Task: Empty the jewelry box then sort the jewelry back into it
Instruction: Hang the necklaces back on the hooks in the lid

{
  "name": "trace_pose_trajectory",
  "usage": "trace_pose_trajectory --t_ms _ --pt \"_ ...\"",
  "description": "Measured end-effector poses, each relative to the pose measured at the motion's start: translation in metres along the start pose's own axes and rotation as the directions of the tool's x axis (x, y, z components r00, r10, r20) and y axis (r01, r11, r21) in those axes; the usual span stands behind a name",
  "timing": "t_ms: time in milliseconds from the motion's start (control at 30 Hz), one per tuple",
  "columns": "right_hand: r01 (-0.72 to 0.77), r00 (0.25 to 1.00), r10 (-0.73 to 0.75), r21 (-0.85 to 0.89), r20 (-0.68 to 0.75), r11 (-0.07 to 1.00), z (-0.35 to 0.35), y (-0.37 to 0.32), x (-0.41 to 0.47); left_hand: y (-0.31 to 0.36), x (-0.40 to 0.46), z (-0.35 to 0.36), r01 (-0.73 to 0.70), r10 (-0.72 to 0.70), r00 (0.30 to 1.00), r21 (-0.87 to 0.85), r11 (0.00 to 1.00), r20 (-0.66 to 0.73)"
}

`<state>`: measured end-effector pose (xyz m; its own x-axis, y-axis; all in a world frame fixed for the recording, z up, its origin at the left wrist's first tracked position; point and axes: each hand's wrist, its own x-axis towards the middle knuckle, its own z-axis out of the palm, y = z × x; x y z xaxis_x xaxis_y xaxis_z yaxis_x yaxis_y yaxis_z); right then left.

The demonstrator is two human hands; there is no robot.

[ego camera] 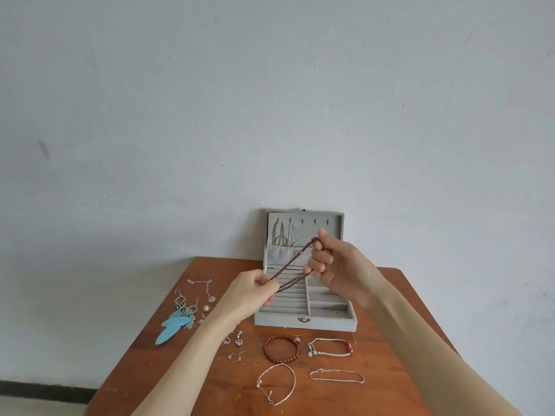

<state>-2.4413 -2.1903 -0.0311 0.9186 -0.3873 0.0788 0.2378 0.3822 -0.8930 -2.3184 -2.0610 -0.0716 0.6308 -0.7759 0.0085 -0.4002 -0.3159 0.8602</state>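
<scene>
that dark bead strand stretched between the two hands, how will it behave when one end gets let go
Probably floppy: the dark bead strand runs taut only because the left hand and right hand pull it apart. Released, it would likely drop and swing. The small beads look light, but a doubled loop may tangle or snag on the jewelry box.

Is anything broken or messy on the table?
Nothing looks broken. The jewelry box stands open, and the bracelets, like the red bead bracelet, lie neatly in front of it. Only the blue feather earrings sit in a tangled heap on the left. Both hands hold a dark bead necklace stretched above the box.
</scene>
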Motion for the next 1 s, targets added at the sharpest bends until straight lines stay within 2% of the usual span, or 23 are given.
trace_pose_trajectory --t_ms 133,233,400,533,767,900,1000 --pt "0.006 0.999 0.003 -0.225 0.038 0.974 -0.001 -0.001 0.000 0.002 0.003 0.001 0.003 -0.006 0.984 0.015 1.000 0.180" --pt "-0.016 0.996 0.056 -0.473 0.071 0.881 -0.002 -0.007 0.002 -0.002 0.005 0.000 -0.031 0.013 0.950 0.051 0.998 0.311" --pt "-0.042 0.981 0.158 -0.678 0.110 0.734 0.001 -0.025 0.007 0.002 0.012 0.007 -0.060 0.157 0.921 -0.269 0.961 0.358" --pt "-0.082 0.975 0.207 -0.741 0.079 0.666 -0.005 -0.036 0.014 0.011 0.023 0.013 -0.095 0.228 0.897 -0.338 0.936 0.378" --pt "-0.135 0.974 0.225 -0.708 0.035 0.694 -0.036 -0.037 0.033 0.013 0.042 0.015 -0.055 0.266 0.900 -0.517 0.854 0.344" --pt "-0.167 0.970 0.244 -0.708 0.009 0.686 -0.057 -0.030 0.048 0.009 0.063 0.015 -0.027 0.237 0.909 -0.519 0.854 0.342" --pt "-0.162 0.979 0.203 -0.735 -0.034 0.659 -0.072 -0.023 0.064 0.008 0.087 0.017 -0.078 0.211 0.941 -0.439 0.895 0.264"
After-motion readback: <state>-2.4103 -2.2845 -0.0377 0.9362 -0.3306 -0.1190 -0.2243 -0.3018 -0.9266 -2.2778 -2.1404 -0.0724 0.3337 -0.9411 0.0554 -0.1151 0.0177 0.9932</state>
